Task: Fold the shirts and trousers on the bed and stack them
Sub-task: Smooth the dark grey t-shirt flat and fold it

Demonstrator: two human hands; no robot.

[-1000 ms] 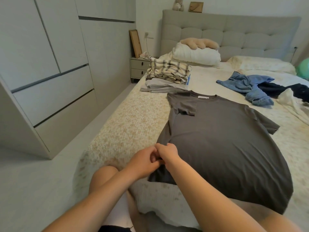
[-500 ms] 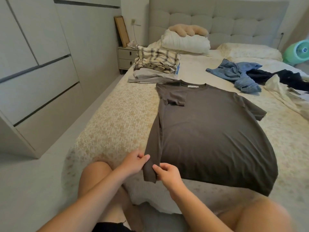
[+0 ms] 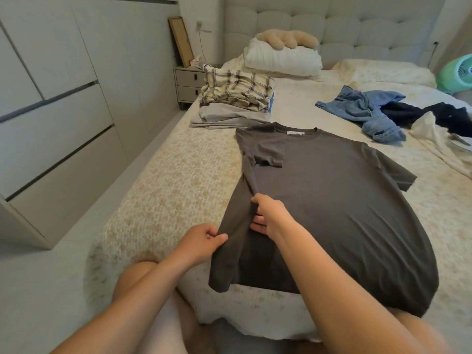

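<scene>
A dark grey T-shirt [image 3: 339, 205] lies spread on the bed [image 3: 163, 190], collar towards the headboard, with its left sleeve folded in over the chest. My left hand [image 3: 201, 241] pinches the shirt's left edge near the hem. My right hand [image 3: 268, 215] grips the same edge a little higher, lifting a fold of cloth. A stack of folded clothes [image 3: 235, 100], a plaid shirt on top of grey garments, sits beyond the collar. Unfolded blue jeans [image 3: 367, 111], a dark garment [image 3: 434, 116] and a cream garment [image 3: 434, 139] lie at the right.
White pillows [image 3: 281, 57] with a tan plush toy [image 3: 286, 39] rest against the headboard. A bedside cabinet [image 3: 187, 84] stands left of the bed, wardrobe doors [image 3: 63, 98] line the left wall, and a green fan [image 3: 459, 72] is at the far right.
My right hand has moved up the shirt's left edge, away from my left hand, and raised a fold of cloth. The left hand keeps its hold near the hem.
</scene>
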